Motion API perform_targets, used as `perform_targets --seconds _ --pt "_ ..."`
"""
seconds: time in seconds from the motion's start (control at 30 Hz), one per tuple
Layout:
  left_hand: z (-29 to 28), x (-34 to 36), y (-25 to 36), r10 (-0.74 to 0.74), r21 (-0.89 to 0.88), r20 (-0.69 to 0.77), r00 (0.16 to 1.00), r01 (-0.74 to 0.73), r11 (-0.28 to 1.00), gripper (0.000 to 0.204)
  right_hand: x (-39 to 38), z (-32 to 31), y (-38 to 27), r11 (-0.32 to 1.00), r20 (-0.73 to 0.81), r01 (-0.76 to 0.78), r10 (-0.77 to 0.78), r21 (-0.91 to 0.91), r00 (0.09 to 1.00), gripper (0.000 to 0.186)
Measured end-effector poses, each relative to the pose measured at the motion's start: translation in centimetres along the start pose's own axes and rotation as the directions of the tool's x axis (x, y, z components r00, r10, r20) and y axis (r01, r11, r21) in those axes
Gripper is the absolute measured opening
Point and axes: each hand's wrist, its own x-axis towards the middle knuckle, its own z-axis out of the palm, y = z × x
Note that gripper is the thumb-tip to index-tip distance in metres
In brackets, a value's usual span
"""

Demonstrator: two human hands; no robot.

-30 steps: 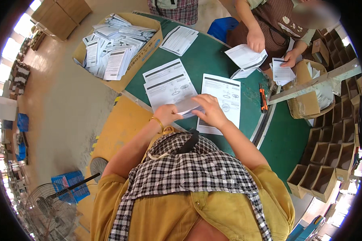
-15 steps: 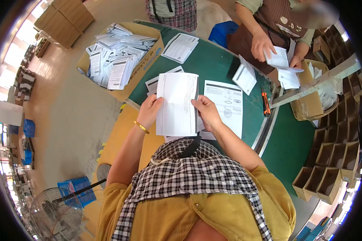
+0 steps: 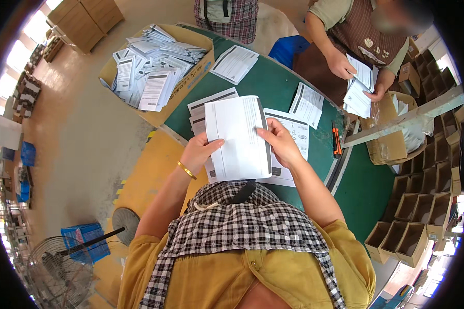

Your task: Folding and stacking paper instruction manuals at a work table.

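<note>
A creased white printed sheet (image 3: 235, 147) is stretched between my two hands, just in front of my checked apron. My left hand (image 3: 203, 152) pinches its left edge, thumb on top. On the right edge, my right hand (image 3: 279, 139) grips it the same way, its fingers behind the paper. Partly covered by this sheet, another printed sheet with small drawings (image 3: 296, 131) lies on the green table (image 3: 263, 82). More printed papers (image 3: 211, 101) stick out on the table beyond my left hand.
A carton full of folded leaflets (image 3: 154, 72) stands at the table's far left. Folded leaflets (image 3: 235, 64) and a leaflet pile (image 3: 307, 104) lie farther back. An orange-black utility knife (image 3: 336, 140) rests near the right edge. Across the table, a co-worker (image 3: 358, 36) holds papers beside an open box (image 3: 392, 139).
The held sheet has shifted slightly right and tilted, with my left thumb now farther over it. The co-worker's papers have been turned and raised; the nearby leaflet now lies flatter on the table.
</note>
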Motion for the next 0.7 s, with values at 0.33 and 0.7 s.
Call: perform_targets --seconds 0.33,0.7 --pt "-0.4 0.3 0.9 0.103 -0.019 0.015 0.995 -0.102 0.995 0.022 -0.5 -1.3 -0.6 0.99 0.173 -0.055 0.076 -0.126 0.982 0.021" --pt "-4.5 0.8 2.7 -0.04 0.082 0.372 0.927 0.01 0.997 0.013 -1.1 -1.6 -4.1 0.911 0.577 0.273 -0.049 -0.308 0.815 0.025"
